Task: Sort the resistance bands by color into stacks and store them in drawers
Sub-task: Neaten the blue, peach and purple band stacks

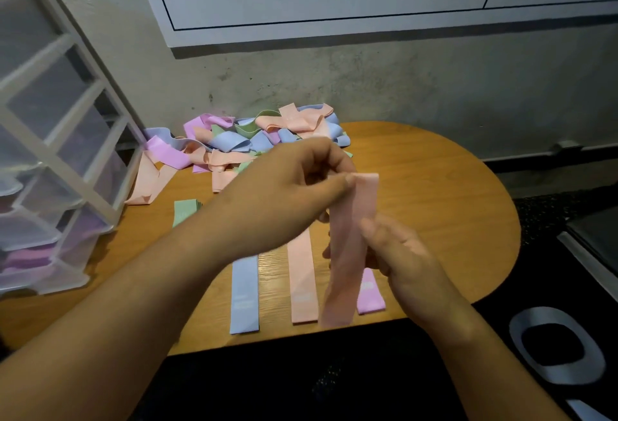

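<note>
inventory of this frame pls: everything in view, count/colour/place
held band: one, peach, upright between both hands
blue band: one, blue, flat at table's near edge
peach band: one, peach, flat beside the blue
purple band: one, purple, flat, partly behind held band
green bands: count unclear, green, folded, left of centre
pile: many, mixed colours, far edge by wall
drawer unit: one, white frame, left
table: one, wooden
wall sheet: one, white, printed
left hand: fingers pinch held band's top
right hand: grips its middle
</note>
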